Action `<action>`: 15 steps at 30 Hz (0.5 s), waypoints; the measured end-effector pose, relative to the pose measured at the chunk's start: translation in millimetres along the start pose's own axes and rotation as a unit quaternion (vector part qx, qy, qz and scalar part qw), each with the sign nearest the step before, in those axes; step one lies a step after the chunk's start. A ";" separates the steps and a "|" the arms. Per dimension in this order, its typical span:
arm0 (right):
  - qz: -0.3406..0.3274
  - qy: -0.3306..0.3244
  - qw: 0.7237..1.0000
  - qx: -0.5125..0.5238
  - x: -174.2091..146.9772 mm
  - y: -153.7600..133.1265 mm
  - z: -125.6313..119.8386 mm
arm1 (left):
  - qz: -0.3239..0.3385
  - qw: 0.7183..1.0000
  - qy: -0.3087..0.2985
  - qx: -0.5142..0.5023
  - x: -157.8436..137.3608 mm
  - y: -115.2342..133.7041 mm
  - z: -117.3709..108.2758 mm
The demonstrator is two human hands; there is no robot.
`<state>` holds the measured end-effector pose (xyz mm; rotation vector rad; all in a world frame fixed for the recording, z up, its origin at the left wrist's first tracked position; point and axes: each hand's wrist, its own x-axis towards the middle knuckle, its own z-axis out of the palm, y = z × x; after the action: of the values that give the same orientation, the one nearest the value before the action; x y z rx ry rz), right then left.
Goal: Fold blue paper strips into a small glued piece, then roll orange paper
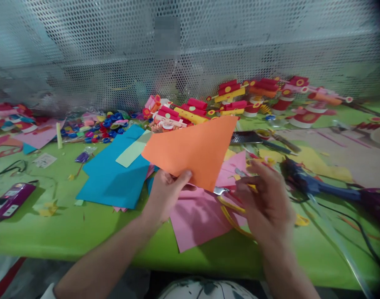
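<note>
My left hand (pixel 169 195) pinches the lower edge of an orange paper sheet (pixel 190 151), thumb on top, and the sheet is held up tilted above the table. Close by on the right is my right hand (pixel 264 195), blurred, with its fingers loosely bent and apart; I see nothing gripped in them. Scissors with yellow handles (pixel 235 220) lie beneath that hand, partly hidden by it, their metal part beside the orange sheet's lower corner. Pink paper (pixel 196 224) is under the scissors. Blue sheets (pixel 115 170) with a pale green strip (pixel 134 148) are left of my left hand.
Red and yellow paper models (pixel 230 93) stand along the back by a perforated metal panel (pixel 99 45). Colourful small pieces (pixel 99 126) are heaped at the back left. A blue glue gun (pixel 320 182) with a cable lies right; a purple device (pixel 14 201) sits far left.
</note>
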<state>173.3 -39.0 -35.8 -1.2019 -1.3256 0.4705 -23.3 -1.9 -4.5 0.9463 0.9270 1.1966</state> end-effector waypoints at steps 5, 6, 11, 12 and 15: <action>-0.155 -0.108 0.974 -0.125 -1.7 -7.8 2.8 | 0.010 0.999 -0.045 0.014 -5.3 -0.3 3.6; -0.166 -0.113 0.970 -0.141 -1.4 -8.9 2.6 | 0.000 0.998 -0.058 0.018 -6.3 -2.2 4.3; -0.163 -0.083 0.970 -0.160 -0.7 -8.3 0.3 | -0.032 0.995 -0.095 0.021 -6.8 -7.6 2.9; -0.155 -0.077 0.972 -0.158 -0.9 -7.7 0.0 | -0.030 0.995 -0.094 0.021 -6.5 -6.5 2.2; -0.139 -0.065 0.977 -0.146 -1.3 -7.6 -0.7 | 0.006 0.997 -0.075 0.022 -6.3 0.7 1.7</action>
<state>170.9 -43.3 -29.7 -1.2113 -1.6911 0.1577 -22.7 -8.3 -2.9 1.0641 0.8314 1.1033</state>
